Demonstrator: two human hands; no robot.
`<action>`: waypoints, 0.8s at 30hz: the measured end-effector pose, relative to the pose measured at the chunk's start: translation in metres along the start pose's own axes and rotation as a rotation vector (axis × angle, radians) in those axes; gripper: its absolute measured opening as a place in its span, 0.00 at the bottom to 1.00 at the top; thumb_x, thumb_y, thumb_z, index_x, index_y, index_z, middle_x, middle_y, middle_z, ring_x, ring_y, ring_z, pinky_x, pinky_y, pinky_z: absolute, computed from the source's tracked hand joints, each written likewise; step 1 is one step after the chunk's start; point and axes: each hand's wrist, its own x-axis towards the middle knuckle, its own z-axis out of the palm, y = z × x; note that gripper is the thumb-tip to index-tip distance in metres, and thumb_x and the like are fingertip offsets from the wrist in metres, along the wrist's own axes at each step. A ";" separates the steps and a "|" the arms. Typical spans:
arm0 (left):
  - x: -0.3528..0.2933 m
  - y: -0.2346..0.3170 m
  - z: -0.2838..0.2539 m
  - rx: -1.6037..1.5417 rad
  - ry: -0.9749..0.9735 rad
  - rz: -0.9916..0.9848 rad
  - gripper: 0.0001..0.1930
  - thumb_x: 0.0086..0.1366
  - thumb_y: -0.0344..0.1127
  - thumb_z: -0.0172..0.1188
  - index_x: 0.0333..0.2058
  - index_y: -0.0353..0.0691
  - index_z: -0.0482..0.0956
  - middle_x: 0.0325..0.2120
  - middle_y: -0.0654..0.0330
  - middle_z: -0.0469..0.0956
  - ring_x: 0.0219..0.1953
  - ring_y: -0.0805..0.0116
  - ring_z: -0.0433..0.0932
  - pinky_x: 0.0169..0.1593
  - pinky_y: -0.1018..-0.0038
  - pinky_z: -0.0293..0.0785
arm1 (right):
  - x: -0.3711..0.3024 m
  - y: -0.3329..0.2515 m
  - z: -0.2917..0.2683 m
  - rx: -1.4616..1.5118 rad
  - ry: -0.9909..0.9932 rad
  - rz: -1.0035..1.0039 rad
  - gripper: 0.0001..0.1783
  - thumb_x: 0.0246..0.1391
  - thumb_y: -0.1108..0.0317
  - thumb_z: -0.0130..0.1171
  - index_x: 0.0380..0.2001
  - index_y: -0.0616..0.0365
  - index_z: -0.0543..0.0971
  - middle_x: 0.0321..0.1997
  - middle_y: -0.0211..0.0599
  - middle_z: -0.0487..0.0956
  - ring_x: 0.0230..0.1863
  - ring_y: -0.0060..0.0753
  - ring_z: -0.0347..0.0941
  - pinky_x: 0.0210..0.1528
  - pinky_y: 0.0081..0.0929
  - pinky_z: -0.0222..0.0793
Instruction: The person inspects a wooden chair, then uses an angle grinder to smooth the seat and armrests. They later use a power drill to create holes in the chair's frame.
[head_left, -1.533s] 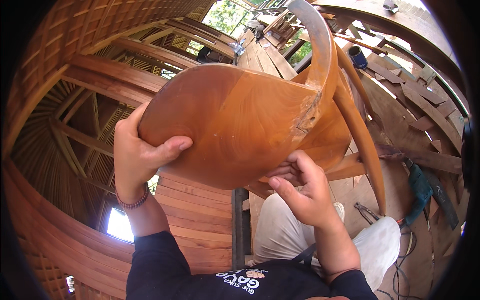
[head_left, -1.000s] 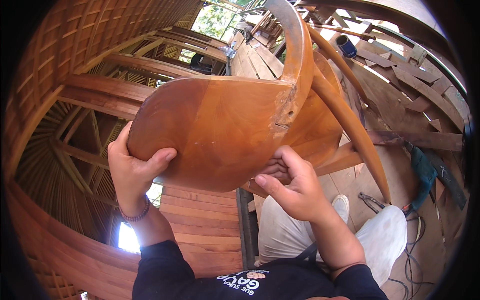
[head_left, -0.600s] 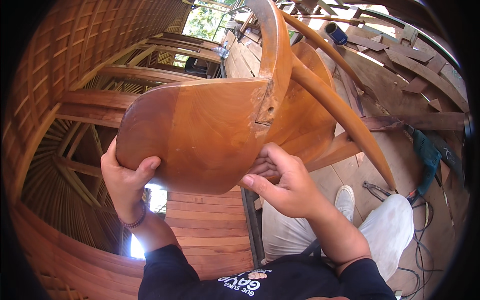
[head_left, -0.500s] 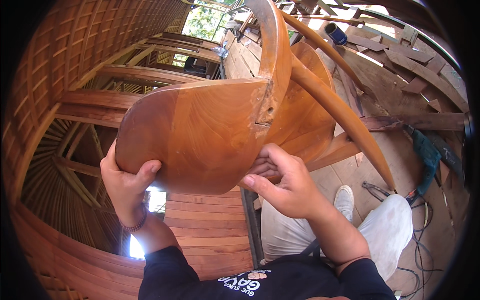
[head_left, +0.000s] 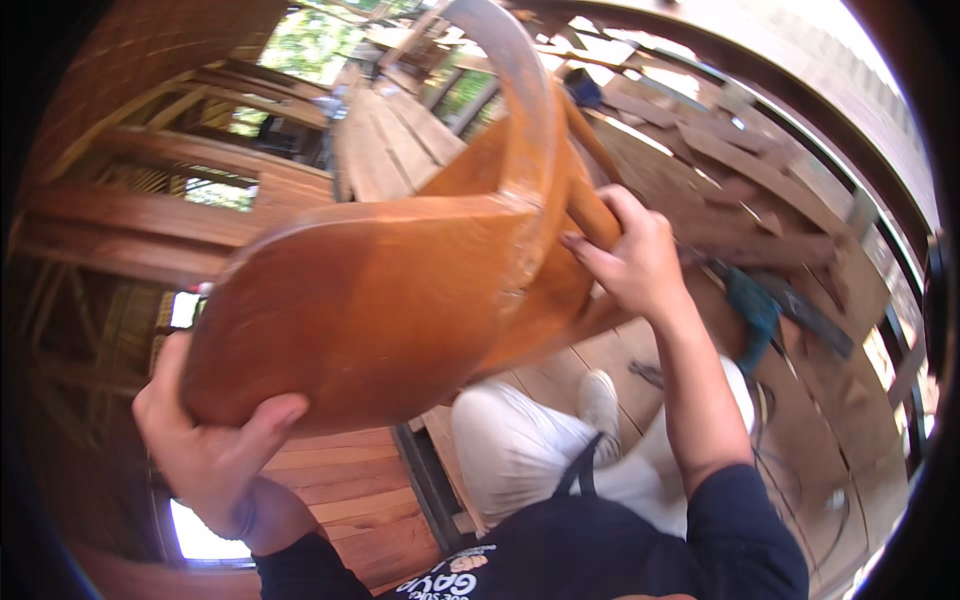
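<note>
A polished orange-brown wooden chair [head_left: 360, 310], tilted in front of me, fills the middle of the view. Its broad rounded panel faces me, and a curved arm-like piece rises from the panel's far corner. My left hand [head_left: 205, 420] grips the panel's rounded left end, thumb on the near face and fingers behind it. Around a slim round rail [head_left: 592, 215] on the chair's right side, my right hand [head_left: 640, 255] is closed, thumb toward me. The chair's far parts are mostly hidden behind the panel, and motion blurs the surface.
On the board floor to the right lie a teal power tool [head_left: 750, 315] with its cable and a pair of pliers [head_left: 647, 373]. Wood offcuts [head_left: 740, 170] and a dark blue cup-like object [head_left: 582, 88] are farther back. An open drop with beams [head_left: 75, 330] borders the left.
My right hand has gone from the panel's lower right edge up to the rail and closed on it. The chair has shifted left and turned slightly, my left hand moving along with it.
</note>
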 end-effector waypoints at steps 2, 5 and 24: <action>-0.008 -0.015 -0.004 -0.041 -0.060 0.003 0.38 0.48 0.48 0.79 0.50 0.26 0.74 0.40 0.58 0.80 0.43 0.70 0.77 0.50 0.75 0.72 | -0.003 0.002 0.001 -0.018 -0.037 0.021 0.17 0.45 0.64 0.70 0.37 0.59 0.78 0.25 0.49 0.78 0.28 0.50 0.78 0.32 0.39 0.72; -0.012 -0.014 -0.002 -0.091 -0.032 0.090 0.40 0.49 0.43 0.79 0.55 0.24 0.71 0.45 0.52 0.79 0.46 0.66 0.78 0.53 0.72 0.72 | -0.006 0.006 -0.003 -0.008 -0.011 -0.018 0.15 0.46 0.65 0.69 0.36 0.61 0.79 0.25 0.48 0.79 0.26 0.43 0.78 0.33 0.34 0.73; -0.023 -0.077 -0.017 0.194 0.083 0.342 0.31 0.35 0.56 0.81 0.28 0.37 0.77 0.19 0.59 0.77 0.20 0.62 0.79 0.26 0.71 0.73 | -0.060 -0.008 0.037 0.106 -0.217 0.379 0.17 0.49 0.68 0.68 0.43 0.63 0.81 0.28 0.28 0.81 0.31 0.16 0.73 0.36 0.23 0.71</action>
